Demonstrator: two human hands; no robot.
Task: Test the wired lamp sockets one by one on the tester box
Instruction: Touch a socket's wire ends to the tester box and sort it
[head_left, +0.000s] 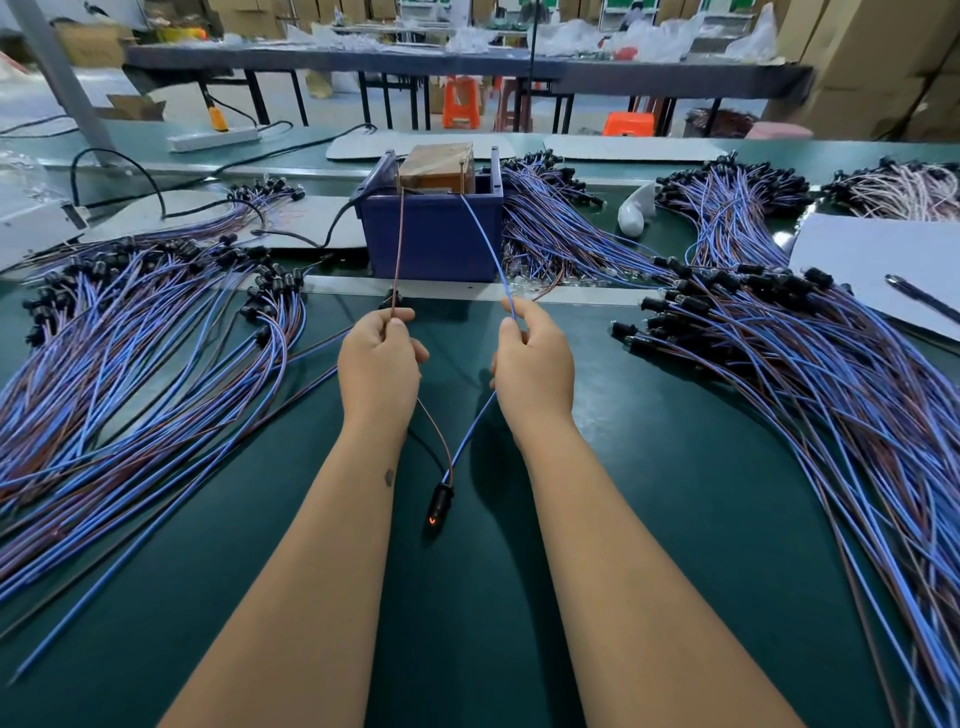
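Observation:
A blue tester box (434, 236) stands at the middle of the green bench, with a brown block and two metal contacts on top. My left hand (379, 364) pinches a brown wire (397, 249) whose tip reaches the left contact. My right hand (532, 364) pinches the blue wire (483, 239) that runs to the right contact. Both wires hang below my hands and join a black lamp socket (440, 501), which lies on the mat between my forearms and glows orange at its end.
A big heap of wired sockets (135, 338) lies left, another heap (810, 364) right, and more bundles (566, 228) beside the box. White paper with a pen (919, 296) sits far right. A power strip (213, 139) and black cables lie at the back left.

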